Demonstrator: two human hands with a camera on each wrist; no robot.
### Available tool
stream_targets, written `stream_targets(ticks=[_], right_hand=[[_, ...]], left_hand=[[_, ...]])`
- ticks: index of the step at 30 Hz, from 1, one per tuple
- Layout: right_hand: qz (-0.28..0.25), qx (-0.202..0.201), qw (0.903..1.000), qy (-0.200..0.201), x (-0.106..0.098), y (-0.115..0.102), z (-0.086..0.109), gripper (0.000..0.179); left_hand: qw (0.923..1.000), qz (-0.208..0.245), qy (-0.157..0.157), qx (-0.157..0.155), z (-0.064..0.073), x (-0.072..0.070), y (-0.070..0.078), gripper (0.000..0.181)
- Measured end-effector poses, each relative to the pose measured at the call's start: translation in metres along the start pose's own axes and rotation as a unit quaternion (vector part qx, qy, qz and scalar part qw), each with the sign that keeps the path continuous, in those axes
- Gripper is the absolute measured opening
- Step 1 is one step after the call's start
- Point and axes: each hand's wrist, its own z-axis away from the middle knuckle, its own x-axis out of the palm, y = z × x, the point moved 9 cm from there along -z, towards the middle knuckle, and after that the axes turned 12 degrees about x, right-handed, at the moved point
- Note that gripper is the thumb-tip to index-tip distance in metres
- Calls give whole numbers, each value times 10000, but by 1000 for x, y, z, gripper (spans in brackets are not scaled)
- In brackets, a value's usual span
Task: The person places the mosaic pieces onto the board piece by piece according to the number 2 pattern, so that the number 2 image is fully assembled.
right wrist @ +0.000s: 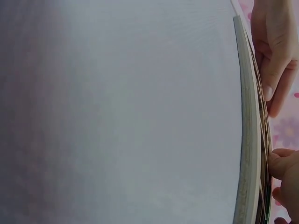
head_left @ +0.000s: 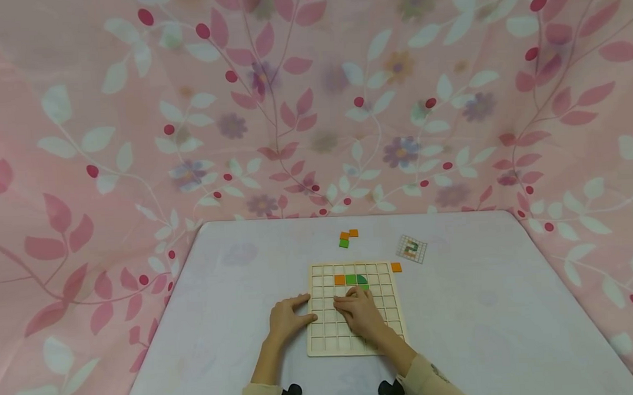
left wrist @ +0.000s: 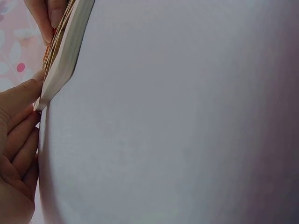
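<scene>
A pale wooden grid board (head_left: 330, 340) lies flat on the table. My left hand (head_left: 287, 319) touches its left edge with the thumb and a fingertip spread apart. Over the middle of the board is my right hand (head_left: 361, 313), fingers bent and fingertips low at the squares. A small reddish patch shows by those fingertips in the left wrist view; whether they hold a tile is hidden. Just beyond them, in a row on the grid, sit an orange square tile (head_left: 339, 279), a green square tile (head_left: 351, 279) and a dark green quarter-round tile (head_left: 362, 279). Another green tile (head_left: 365, 287) is partly covered.
Beyond the board lie two loose orange tiles (head_left: 353, 233) and a light green tile (head_left: 344, 243). One more orange tile (head_left: 396, 267) is by the board's upper right corner. A pattern card (head_left: 411, 249) with a coloured figure rests farther right on the white-covered table (head_left: 486, 320).
</scene>
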Motion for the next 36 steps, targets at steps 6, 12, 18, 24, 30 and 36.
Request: stream_targets(ticks=[6,12,18,24,30,36], right_hand=[[-208,26,9996,164,0,4,1,19],[-361,73,9982,467,-6,8,4,19],[-511,282,9965,604,-13,16,6,20],[-385,282,9964,701,-17,23,7,19],[-603,281,9954,696,-18,26,5,18],[-652,86,9971,390,-12,19,1,21]], left_hand=[[10000,-13,-23,-9,0,1,1,52],[10000,36,-14,41,1,3,2,52],[10000,57,-34,-31,2,4,0,53],[10000,50,-18,-25,1,4,0,53],[10000,-62,-41,-24,1,4,0,52],[10000,-84,13,-50,0,1,-1,52]])
